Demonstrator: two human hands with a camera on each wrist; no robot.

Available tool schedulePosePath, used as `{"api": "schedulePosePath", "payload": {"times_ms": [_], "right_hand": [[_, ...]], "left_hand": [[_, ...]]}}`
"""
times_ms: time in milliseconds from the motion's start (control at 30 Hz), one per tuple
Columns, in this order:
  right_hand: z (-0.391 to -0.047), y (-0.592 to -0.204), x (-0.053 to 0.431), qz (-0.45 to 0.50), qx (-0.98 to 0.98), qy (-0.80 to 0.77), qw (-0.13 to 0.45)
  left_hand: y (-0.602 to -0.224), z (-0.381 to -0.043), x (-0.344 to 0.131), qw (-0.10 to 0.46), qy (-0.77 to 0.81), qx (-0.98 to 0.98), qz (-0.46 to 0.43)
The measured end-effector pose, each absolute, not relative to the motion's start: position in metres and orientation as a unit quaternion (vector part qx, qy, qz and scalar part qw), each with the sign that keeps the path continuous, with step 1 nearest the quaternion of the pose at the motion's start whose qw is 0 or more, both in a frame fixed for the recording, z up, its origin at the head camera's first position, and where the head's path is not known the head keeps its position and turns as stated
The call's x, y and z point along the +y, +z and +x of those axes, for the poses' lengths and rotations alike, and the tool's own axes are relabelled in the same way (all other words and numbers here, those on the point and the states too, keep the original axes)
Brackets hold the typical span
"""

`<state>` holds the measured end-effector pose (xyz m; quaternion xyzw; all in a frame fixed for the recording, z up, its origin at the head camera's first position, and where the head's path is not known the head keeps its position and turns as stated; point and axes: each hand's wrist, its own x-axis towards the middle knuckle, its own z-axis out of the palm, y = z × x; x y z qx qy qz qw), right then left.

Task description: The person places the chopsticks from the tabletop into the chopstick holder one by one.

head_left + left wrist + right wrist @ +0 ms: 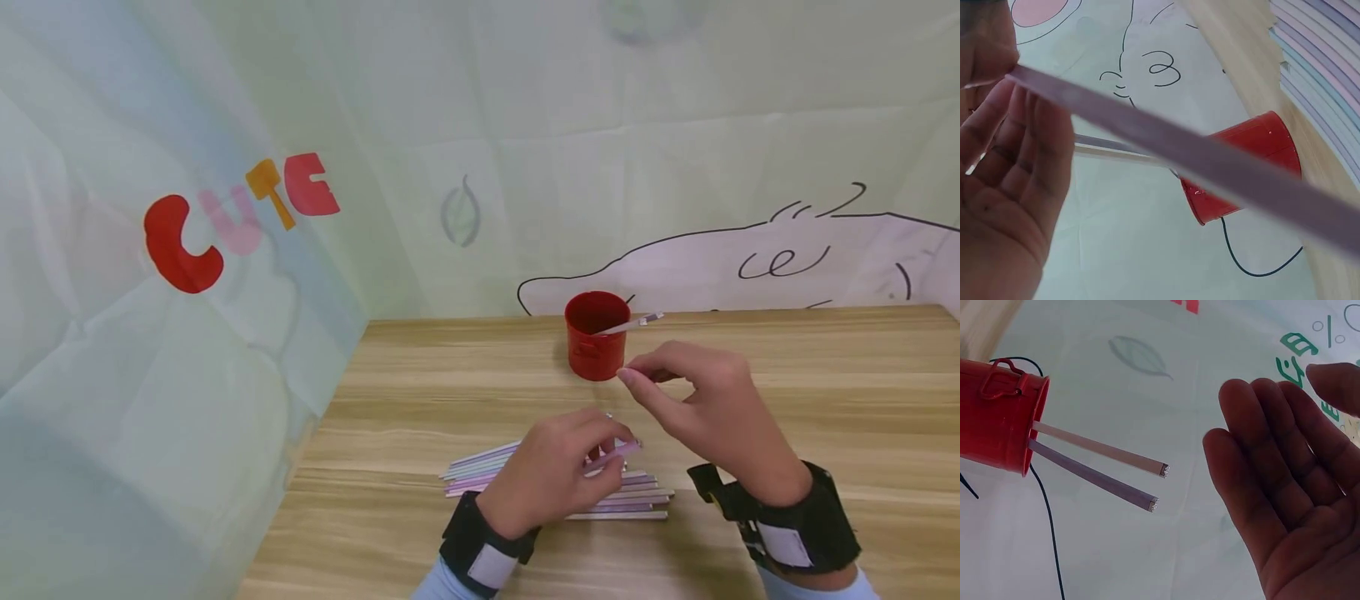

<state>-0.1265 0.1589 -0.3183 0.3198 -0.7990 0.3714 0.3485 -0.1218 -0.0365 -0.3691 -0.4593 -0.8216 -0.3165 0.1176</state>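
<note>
Between thumb and fingertips my left hand (558,467) pinches a pale purple pencil (1179,147), held above a row of pastel pencils (480,468) lying side by side on the table. My right hand (708,404) hovers just right of a small red bucket (596,354). Its fingers are loosely bent and nothing is between them; in the right wrist view the thumb stands apart from the fingertips. Two pencils lean out of the bucket in that view, one pinkish (1100,449) and one purple (1094,476), both with silver ends.
The wooden table (405,392) ends at a fabric backdrop (465,275) close behind the bucket. Another fabric sheet with coloured letters (183,246) rises along the left side. Black straps (806,517) circle both wrists.
</note>
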Motion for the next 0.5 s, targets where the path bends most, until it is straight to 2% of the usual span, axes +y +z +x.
{"api": "schedulePosePath", "payload": {"times_ms": [133,500], "right_hand": [[-0.1267,-0.323,0.1613,0.32,-0.812,0.367,0.321],[-0.1237,-0.3242,0.1583,0.329,-0.841,0.38,0.2]], "left_hand": [[-0.3675,-0.1229,-0.0358,0.146,-0.352,-0.802,-0.461],[-0.3609,-0.1226,-0.041,0.23,-0.373,-0.801,-0.408]]}}
